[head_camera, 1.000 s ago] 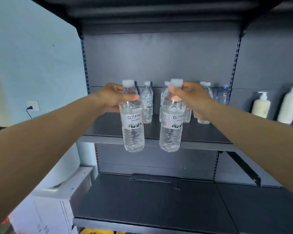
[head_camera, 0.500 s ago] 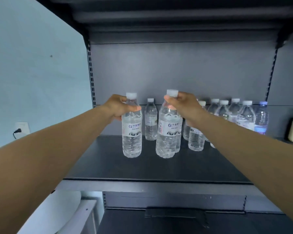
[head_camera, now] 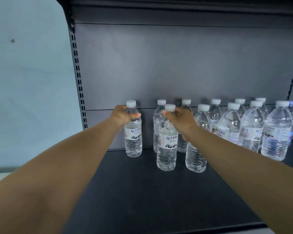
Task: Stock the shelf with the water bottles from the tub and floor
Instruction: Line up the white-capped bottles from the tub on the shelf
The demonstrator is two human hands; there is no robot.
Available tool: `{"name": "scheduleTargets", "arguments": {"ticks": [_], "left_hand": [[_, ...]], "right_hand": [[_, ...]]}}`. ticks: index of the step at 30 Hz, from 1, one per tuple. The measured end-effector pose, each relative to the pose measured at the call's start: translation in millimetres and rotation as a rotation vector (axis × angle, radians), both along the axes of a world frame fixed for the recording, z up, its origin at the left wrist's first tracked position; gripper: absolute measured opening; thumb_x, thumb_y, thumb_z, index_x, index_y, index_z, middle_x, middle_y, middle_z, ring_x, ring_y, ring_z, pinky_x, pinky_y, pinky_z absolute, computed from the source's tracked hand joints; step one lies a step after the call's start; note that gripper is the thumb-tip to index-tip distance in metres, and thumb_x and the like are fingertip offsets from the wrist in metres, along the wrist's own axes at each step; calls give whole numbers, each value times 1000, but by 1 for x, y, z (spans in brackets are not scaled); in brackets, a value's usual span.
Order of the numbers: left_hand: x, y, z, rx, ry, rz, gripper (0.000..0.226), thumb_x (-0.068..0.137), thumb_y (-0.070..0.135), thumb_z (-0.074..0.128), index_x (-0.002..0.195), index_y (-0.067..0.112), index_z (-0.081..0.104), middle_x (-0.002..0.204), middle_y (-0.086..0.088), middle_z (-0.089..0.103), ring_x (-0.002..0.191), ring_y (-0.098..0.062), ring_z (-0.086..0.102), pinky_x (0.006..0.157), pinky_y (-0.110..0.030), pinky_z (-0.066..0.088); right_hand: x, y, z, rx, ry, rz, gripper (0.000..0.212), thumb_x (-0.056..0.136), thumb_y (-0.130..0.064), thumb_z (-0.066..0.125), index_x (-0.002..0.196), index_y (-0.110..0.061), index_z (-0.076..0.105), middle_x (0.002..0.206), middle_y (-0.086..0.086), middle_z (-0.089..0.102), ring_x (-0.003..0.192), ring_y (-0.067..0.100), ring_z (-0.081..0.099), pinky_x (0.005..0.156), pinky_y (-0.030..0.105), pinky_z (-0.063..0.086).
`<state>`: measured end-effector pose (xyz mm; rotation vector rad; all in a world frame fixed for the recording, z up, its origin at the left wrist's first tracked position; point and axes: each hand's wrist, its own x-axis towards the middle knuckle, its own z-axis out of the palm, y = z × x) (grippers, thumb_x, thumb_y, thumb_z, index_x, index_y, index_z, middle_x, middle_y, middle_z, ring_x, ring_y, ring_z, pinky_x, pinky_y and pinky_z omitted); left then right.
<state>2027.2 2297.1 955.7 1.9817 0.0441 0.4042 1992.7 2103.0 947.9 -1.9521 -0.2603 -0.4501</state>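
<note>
Both hands (head_camera: 125,114) (head_camera: 179,119) grip bottle necks (head_camera: 133,132) (head_camera: 167,142) | dark shelf (head_camera: 142,191); pale-blue wall (head_camera: 32,98)

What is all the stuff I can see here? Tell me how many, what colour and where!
bottle in left grip: one, clear with white cap, upright at the left of the shelf, near the back.
bottle in right grip: one, clear with white cap, upright in the front row, middle of the shelf.
other bottles: about ten, clear, mostly white caps, one at the far right looks bluish; standing to the right and behind.
shelf: one, dark grey, below the bottles.
back panel: one, dark grey, behind.
wall: pale blue, at left.
left hand: grips its bottle's neck.
right hand: grips its bottle's neck.
</note>
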Motion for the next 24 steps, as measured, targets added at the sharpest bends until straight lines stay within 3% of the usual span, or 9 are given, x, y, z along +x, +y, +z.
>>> {"name": "scheduleTargets", "arguments": {"ticks": [2,5,7,9,13,16,19,24], "left_hand": [[13,-1,1,29,6,-17,23,78,13,74,66,20,57,63,6,61,37,7,52,45,-5,42],[26,-4,2,40,13,-44,21,78,13,74,66,18,57,50,14,61,57,-4,55,57,-14,45],[32,-6,1,37,6,-51,11,78,13,74,83,11,64,68,7,66,73,-13,58,68,-19,46],[36,-6,0,20,10,-62,27,77,10,75,102,7,66,90,-4,63,85,-19,59,75,-25,49],[39,-2,3,-21,86,-63,40,74,9,76,112,7,63,105,-8,65,94,-25,64,87,-41,54],[41,-2,2,36,59,-18,44,69,17,82,109,10,66,112,-7,67,101,-26,65,92,-41,52],[38,-5,1,118,21,50,47,68,22,82,110,7,67,110,-7,67,101,-25,63,92,-30,48],[30,-10,1,180,13,132,41,75,26,77,109,8,64,111,-10,66,98,-26,61,88,-30,45]], "right_hand": [[7,5,-1,-15,-1,6,26,88,-31,61,105,-12,67,98,1,65,90,15,58,88,31,45],[14,9,-3,-24,-3,12,27,87,-32,63,106,-14,67,100,1,67,91,16,60,85,29,45],[17,7,-6,-6,-19,-9,27,85,-33,64,104,-14,68,102,3,69,96,19,63,89,35,48],[19,4,-8,24,-20,-19,27,83,-33,65,102,-13,68,102,5,69,97,21,63,91,39,49],[19,5,-9,23,-37,-19,27,85,-33,64,102,-13,67,104,4,68,95,19,61,81,30,46],[16,6,-8,-6,-41,-33,28,87,-33,61,106,-13,65,105,1,65,90,14,56,67,23,37],[11,6,-5,-8,-11,-22,29,89,-33,59,107,-12,65,102,1,63,85,13,53,63,22,38],[0,-5,20,-177,-18,-38,38,88,-38,61,111,-7,61,107,7,65,98,22,59,81,29,44]]}}
